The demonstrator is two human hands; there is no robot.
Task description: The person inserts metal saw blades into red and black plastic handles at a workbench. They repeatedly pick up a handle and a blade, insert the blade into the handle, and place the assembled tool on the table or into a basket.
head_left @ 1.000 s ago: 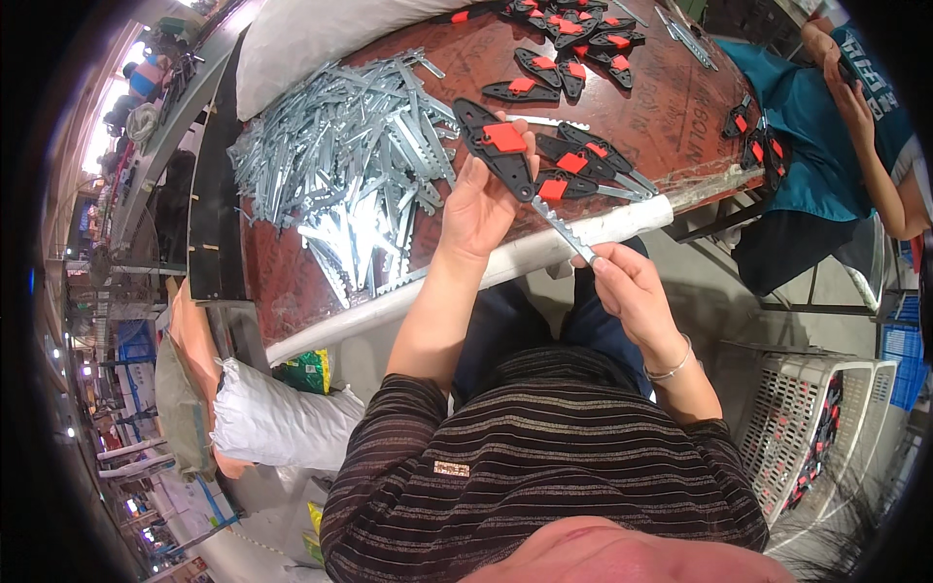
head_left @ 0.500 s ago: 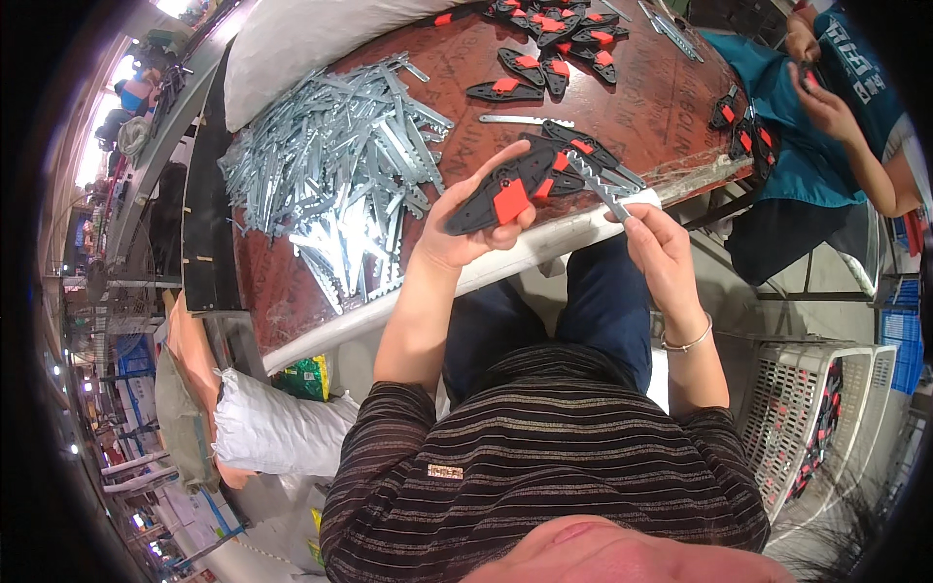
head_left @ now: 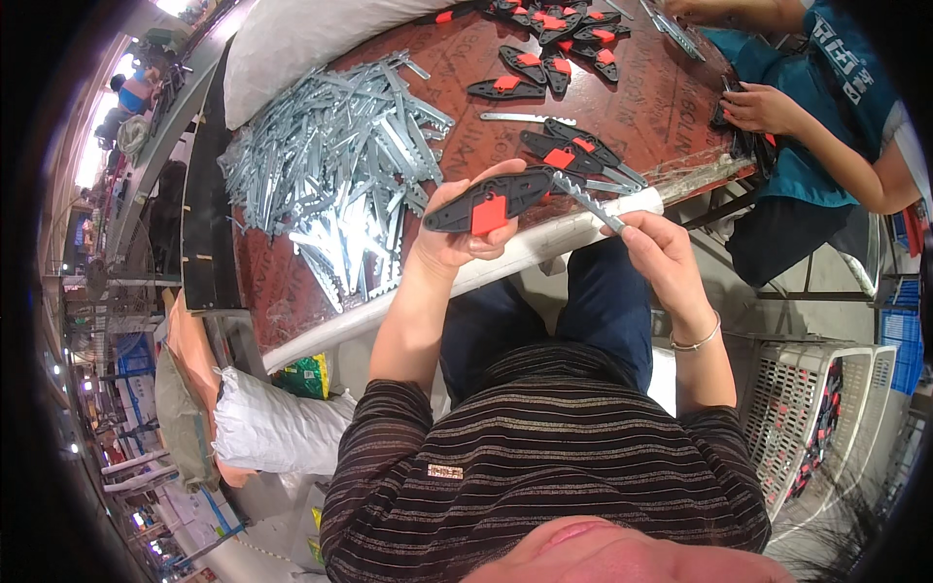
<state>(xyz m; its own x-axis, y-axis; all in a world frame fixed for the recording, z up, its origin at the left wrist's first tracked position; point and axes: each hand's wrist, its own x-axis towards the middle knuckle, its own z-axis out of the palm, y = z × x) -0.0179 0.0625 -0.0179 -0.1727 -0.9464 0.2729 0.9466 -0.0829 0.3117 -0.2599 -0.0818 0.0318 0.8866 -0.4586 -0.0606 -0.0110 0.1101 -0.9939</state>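
Note:
My left hand (head_left: 439,255) is closed around a long black plastic piece (head_left: 530,188) that tapers toward its ends and carries an orange-red tab (head_left: 490,215). Between the thumb and fingers of my right hand (head_left: 669,255) is a notched metal strip (head_left: 590,203), its far tip at the right end of the plastic piece. Whether that tip touches or enters the piece I cannot tell. Just beyond lie a few similar black pieces (head_left: 562,157) with orange-red tabs. Metal strips (head_left: 622,177) rest beside them near the table edge, and a single strip (head_left: 526,119) lies farther back.
A large heap of metal strips (head_left: 340,155) covers the table's left side, below a white sack (head_left: 292,53). More black pieces (head_left: 554,29) are piled at the back. A co-worker's hand (head_left: 763,107) is at the right edge. A white crate (head_left: 768,423) stands at lower right.
The plastic piece has moved slightly left and turned flatter, and the strip's tip now meets its right end. The co-worker's hands have parted, one reaching down to black pieces at the table's right edge.

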